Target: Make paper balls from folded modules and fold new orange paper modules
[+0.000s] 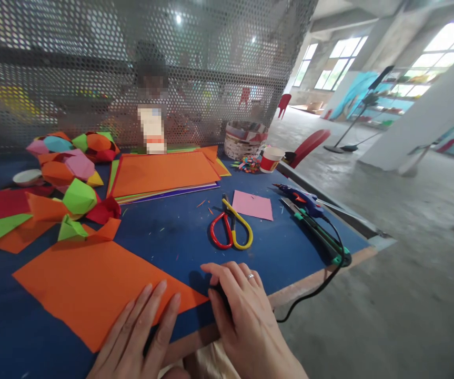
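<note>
A sheet of orange paper [80, 284] lies flat near the front edge of the blue table, its pointed corner toward the right. My left hand [140, 326] rests on the sheet's lower edge with fingers stretched out. At the pointed corner, my right hand [242, 305], wearing a ring, has its thumb by the paper's tip. Its index finger is bent over the table, apart from the thumb, and nothing shows between them. Beyond this hand lie scissors [232, 226] with one red and one yellow handle, their tips by a pink paper piece [252, 205].
Folded paper shapes [79, 197] crowd the left side. Behind are stacked coloured sheets [167, 171], a woven basket [244, 139], paper scraps [247, 164] and a paper cup [271, 159]. At right lie a corded glue gun [301, 197] and a green-black utility knife [317, 234]. A perforated screen [211, 68] stands behind.
</note>
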The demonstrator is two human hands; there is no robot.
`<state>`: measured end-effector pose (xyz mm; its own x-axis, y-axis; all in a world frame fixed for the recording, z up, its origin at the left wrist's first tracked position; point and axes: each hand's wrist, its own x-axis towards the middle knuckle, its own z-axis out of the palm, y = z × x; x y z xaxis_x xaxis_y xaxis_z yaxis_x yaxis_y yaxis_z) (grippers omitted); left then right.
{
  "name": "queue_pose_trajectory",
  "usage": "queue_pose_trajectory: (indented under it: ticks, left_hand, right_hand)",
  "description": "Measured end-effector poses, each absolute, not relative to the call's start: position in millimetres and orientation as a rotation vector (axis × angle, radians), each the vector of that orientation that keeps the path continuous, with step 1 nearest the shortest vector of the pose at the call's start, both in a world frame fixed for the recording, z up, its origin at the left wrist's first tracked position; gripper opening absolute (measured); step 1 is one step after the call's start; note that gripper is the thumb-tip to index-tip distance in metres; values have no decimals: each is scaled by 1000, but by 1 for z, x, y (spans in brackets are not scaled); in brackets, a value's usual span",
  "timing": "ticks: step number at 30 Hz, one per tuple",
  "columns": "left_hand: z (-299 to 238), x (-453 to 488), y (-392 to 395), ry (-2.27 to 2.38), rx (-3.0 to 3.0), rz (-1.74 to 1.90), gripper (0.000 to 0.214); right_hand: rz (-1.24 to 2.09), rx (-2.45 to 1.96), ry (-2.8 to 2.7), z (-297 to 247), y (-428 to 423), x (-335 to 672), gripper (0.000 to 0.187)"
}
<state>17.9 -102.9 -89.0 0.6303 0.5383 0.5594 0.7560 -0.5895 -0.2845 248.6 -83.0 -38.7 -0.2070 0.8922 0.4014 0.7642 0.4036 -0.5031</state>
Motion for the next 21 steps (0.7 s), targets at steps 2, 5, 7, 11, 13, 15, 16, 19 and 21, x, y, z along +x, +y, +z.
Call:
queue_pose_trajectory:
  ticks: [2,5,7,11,13,15,16,19,21]
  left_hand:
    - [-87,19,-103,-1037,-2347,-585,78]
    - [-86,22,-103,-1030,-2353,-584,75]
    - [-86,22,-103,-1019,-2364,-595,71]
    - [-83,23,-106,-1002,-2384,-557,58]
    - [-79,24,-107,-989,-2386,-537,56]
    - [-75,26,-108,-989,-2382,-542,55]
    - [-74,26,-108,-991,-2376,-553,56]
    - [-75,28,-109,-1017,-2347,-572,67]
    - [-78,28,-109,-1036,-2334,-582,75]
  right_hand:
    - [292,-1342,-2002,-37,-86,252,42]
    - [374,-1143,-2018,-36,-91,251,45]
    - [434,-972,-2057,-36,-93,247,41]
    - [397,-853,-2143,-43,-94,235,37]
    - [334,-866,-2175,-47,-93,233,37]
    - [281,-851,-2183,-50,-93,233,37]
    - [258,-841,-2170,-51,-93,234,36]
    - [189,-927,-2046,-50,-92,237,31]
    - [142,-1101,-1951,-46,-91,240,24]
